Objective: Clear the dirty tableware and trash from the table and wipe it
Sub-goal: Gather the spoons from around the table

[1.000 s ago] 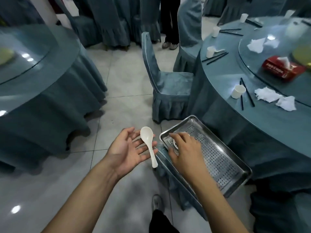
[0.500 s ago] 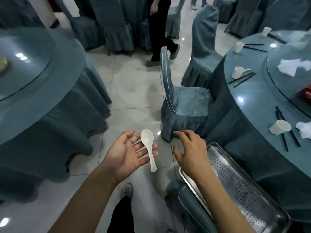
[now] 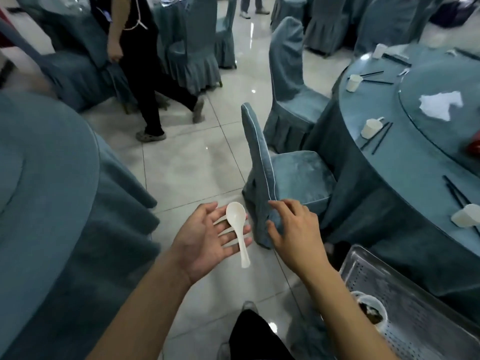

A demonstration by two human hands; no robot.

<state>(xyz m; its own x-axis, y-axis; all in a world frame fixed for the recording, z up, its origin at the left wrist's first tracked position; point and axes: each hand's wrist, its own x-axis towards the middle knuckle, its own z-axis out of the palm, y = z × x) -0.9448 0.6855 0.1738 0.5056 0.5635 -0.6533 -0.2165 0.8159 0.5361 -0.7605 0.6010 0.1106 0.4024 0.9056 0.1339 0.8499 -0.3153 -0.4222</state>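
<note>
a white soup spoon (image 3: 237, 227) lies loose across the flat, spread fingers of the left hand (image 3: 205, 240), palm up, nothing curled round it; its bowl sits over the fingertips and its handle runs back toward the person, the tip hanging past the edge of the hand. the right hand (image 3: 296, 229) hovers just right of the spoon, palm down, fingers relaxed and spread, holding nothing and touching nothing. right of the spoon and lower stands a perforated metal tray (image 3: 405, 297), with a small round container (image 3: 370, 311) of dark scraps in it. beyond the spoon stands a blue-covered chair (image 3: 283, 175), and right of the spoon, past the chair, is the round counter (image 3: 405, 157) with its blue cloth, carrying white cups (image 3: 372, 128), black chopsticks (image 3: 380, 138) and crumpled napkins (image 3: 441, 105). the spoon looks light, rigid and glossy, ceramic or hard plastic, i cannot tell which; either way it is likely slippery and may chip or crack if dropped on the tiled floor (image 3: 187, 167) below it. resting unheld, it could slide off with any tilt of the palm. the surest hold would be a pinch on the narrow handle near where it meets the bowl, or curling the left fingers round the handle, then lowering it gently into the tray rather than tossing it.
</note>
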